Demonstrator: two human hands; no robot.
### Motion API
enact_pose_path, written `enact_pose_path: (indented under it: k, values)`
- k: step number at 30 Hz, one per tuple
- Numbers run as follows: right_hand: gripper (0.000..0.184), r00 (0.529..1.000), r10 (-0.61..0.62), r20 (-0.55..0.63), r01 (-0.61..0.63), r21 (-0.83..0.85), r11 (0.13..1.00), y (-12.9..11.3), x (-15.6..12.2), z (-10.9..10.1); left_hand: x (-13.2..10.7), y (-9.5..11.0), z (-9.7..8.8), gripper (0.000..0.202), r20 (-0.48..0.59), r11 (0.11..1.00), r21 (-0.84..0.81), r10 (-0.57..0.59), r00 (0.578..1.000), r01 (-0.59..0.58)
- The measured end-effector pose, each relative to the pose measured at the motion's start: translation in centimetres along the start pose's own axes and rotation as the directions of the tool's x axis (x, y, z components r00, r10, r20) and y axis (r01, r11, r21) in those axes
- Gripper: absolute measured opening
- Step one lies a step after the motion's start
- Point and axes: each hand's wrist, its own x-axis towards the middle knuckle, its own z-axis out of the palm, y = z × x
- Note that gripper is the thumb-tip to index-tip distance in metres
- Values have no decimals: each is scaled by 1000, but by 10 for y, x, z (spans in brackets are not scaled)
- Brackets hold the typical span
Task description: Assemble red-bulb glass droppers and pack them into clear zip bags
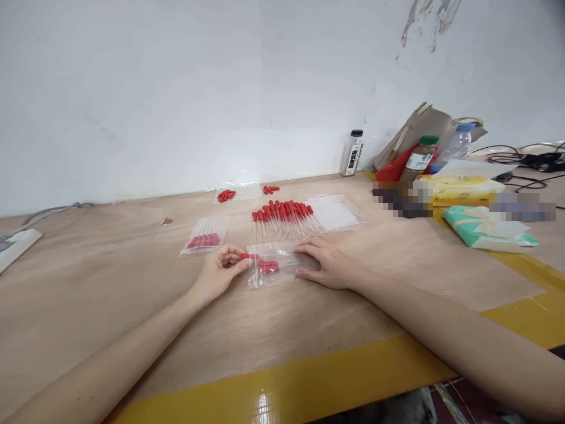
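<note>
The hands sit apart, the bag [286,272] on the table [247,335] between them: left hand [223,268] pinching a dropper [245,256] at the zip end, right hand [324,264] spread, thumb and fingers parted, at the other. The thin film could slip or crumple — a loose right hold being the likely cause — and snag the dropper.

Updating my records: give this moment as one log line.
left hand: pinching slim red-bulbed dropper; right hand: touching clear plastic zip bag

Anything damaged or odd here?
Yes: scraped-looking brown patch on the white wall, upper right, breaking its plain surface. A small reddish-brown mark on the tan table covering, left; spill or tear, unclear.
</note>
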Motion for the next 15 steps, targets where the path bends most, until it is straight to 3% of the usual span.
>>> enact_pose_path:
  k: [4, 9, 15]
  values:
    - [42, 1000, 6, 4, -6, 4, 1000, 0, 1, 1, 4, -6, 6, 22, 68, 991, 83, 95, 993, -100]
    - [47, 999, 30, 10, -31, 19, 999, 2, 0, 2, 8, -20, 11, 26, 68, 978, 160, 127, 990, -137]
    - [64, 997, 61, 45, -66, 99, 993, 8, -4, -10, 0, -8, 7, 32, 165, 939, 295, 130, 978, -175]
